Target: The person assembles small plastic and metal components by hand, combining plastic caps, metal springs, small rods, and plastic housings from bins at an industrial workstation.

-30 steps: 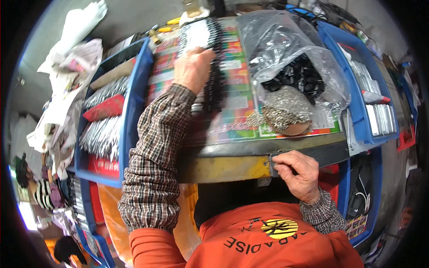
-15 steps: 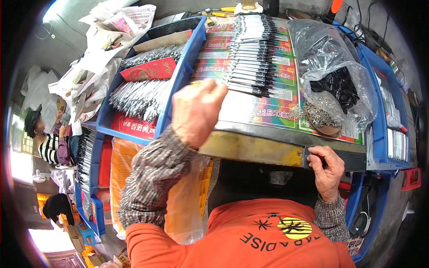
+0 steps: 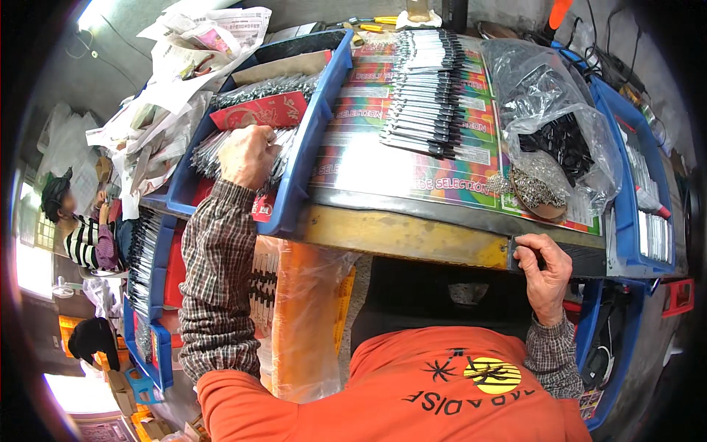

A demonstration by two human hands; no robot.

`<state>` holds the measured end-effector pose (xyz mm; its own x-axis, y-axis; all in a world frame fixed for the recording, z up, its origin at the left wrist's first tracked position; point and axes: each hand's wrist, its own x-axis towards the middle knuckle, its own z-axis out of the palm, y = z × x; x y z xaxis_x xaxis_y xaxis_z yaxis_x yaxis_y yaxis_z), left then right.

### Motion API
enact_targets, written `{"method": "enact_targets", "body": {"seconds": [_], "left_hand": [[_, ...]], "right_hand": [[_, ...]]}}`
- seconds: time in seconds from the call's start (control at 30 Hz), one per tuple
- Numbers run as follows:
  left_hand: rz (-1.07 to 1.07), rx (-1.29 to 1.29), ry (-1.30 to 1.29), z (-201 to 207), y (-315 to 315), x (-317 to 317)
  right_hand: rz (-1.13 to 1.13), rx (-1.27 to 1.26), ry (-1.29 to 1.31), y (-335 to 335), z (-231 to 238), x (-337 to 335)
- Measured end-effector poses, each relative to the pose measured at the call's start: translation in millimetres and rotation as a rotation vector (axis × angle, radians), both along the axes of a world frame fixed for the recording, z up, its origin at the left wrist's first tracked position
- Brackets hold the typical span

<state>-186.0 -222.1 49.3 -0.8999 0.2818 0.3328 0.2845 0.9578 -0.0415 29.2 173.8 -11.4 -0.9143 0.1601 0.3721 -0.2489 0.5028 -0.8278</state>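
My left hand point(image 3: 249, 155) is down in a blue tray point(image 3: 289, 193) on the left, closed over a heap of silver-white pens point(image 3: 210, 153). Its fingertips are hidden, so what they grip does not show. A red paper divider point(image 3: 259, 110) stands just beyond the hand. My right hand point(image 3: 545, 276) rests at the table's front edge with its fingers curled in; anything between them is too small to make out. On the table, a long row of pens with black ends point(image 3: 423, 103) lies side by side on a colourful printed sheet point(image 3: 353, 158).
Right of the row lie a clear plastic bag point(image 3: 549, 74) with black parts and a pile of small metal springs point(image 3: 537, 188). Another blue tray point(image 3: 633, 243) stands at far right. Newspaper point(image 3: 166, 110) covers things at left. A person in stripes point(image 3: 81, 243) works in the background.
My left hand has moved left from beside the row of pens, over the blue tray's side and onto the heap inside. My right hand has stayed at the table edge.
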Motion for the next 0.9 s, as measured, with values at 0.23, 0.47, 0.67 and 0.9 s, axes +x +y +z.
{"method": "enact_targets", "body": {"seconds": [0.23, 0.47, 0.67, 0.9], "left_hand": [[-0.031, -0.049, 0.028, -13.2, 7.3, -11.7], [-0.246, -0.137, 0.259, -37.8, -28.6, -39.6], [-0.321, -0.06, 0.317, -51.8, -54.5, -61.3], [-0.339, -0.082, 0.247, -65.0, -71.7, -77.7]], "right_hand": [[-0.016, 0.02, -0.01, -0.8, 1.9, 1.7], [0.038, 0.011, -0.008, 4.7, 7.3, 2.4], [0.058, 0.227, 0.103, 24.1, 16.1, 12.7], [-0.05, 0.438, 0.152, 63.2, 35.3, 30.6]]}}
